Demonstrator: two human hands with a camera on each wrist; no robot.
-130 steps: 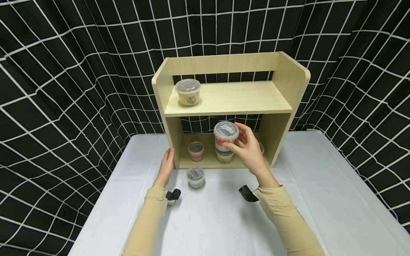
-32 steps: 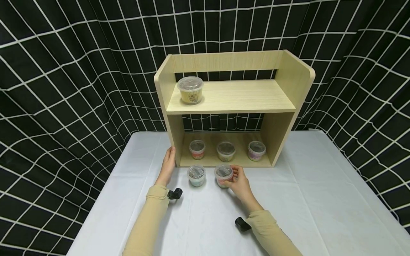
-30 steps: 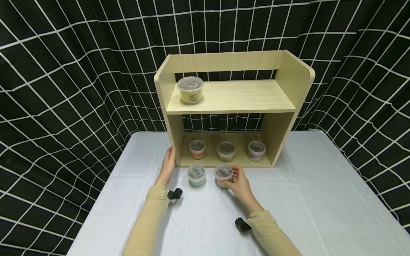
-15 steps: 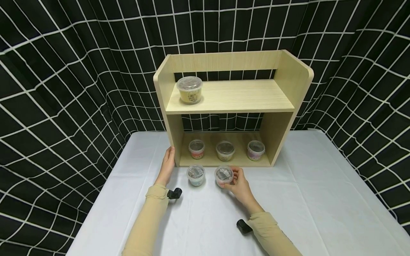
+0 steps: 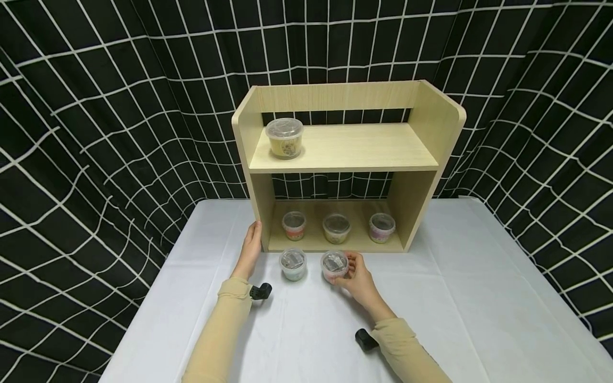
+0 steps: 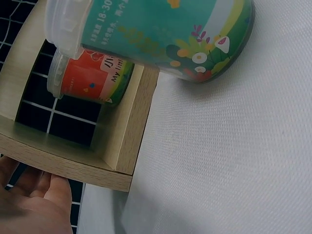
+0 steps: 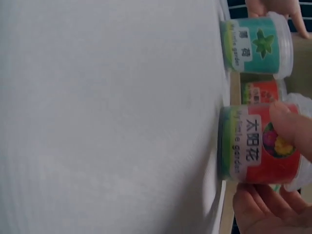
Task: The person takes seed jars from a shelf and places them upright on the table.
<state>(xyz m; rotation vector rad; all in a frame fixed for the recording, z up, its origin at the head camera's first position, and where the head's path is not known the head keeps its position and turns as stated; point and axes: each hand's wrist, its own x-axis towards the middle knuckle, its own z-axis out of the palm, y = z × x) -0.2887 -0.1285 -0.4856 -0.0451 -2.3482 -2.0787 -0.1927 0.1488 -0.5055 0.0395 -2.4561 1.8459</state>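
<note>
In the head view my right hand (image 5: 356, 279) holds a lidded plastic cup (image 5: 333, 266) by its side, at the table just before the shelf. In the right wrist view this cup shows a red "My little garden" label (image 7: 251, 146), with the thumb on one side and fingers on the other. To its left stands a similar teal-labelled cup (image 5: 293, 264), untouched. My left hand (image 5: 250, 249) rests with extended fingers against the outer left side panel of the wooden shelf (image 5: 342, 169); the left wrist view shows its fingers (image 6: 58, 190) by the panel.
On the lower board stand a red-labelled cup (image 5: 294, 226), a cream one (image 5: 337, 229) and a purple one (image 5: 381, 227). A larger yellow cup (image 5: 284, 138) sits at the left of the upper board. White cloth covers the table (image 5: 479, 298); black gridded curtain hangs around.
From in front of the lower compartment, my right hand has brought the red-labelled cup down to the table beside the teal one. Over the last second it has barely moved; the left hand stays put.
</note>
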